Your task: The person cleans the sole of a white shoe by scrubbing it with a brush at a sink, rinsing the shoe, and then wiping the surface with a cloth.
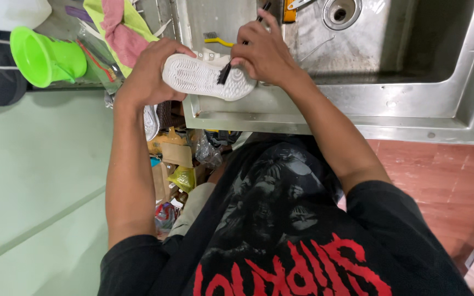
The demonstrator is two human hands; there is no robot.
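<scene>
nearest the camera is the person's black shirt (281, 230) with a grey print and red lettering, and both bare forearms run away from it toward the sink. below the left forearm, a heap of crumpled wrappers and packets (174, 170) lies on the floor beside the pale green wall or cabinet face (34, 181); to the right is a reddish tiled floor (440, 175).

farther out, the left hand (149, 74) is clenched around the heel end of a white shoe (207, 77), thumb on one side and fingers curled over the other, so the shoe is held sole up, with its ridged white sole facing the camera. the shoe lies across the near corner of the steel sink (390, 104), over its front rim. the right hand (264, 52) is closed on a dark brush (226, 71), fingers wrapped over the handle, and the black bristles touch the sole near the toe end. the dark handle end sticks out past the knuckles toward the basin.

just beyond the shoe, a yellow-handled brush (218, 39) lies on the steel surface inside the sink area. left of the hands, a bright green plastic cup (45, 55) lies on its side, with a pink cloth (122, 33) over a yellow-green cloth (97, 11) beside it.

farthest away, the sink's round drain (341, 11) sits at the top edge, with an orange tool (289, 11) partly in view just left of it.
</scene>
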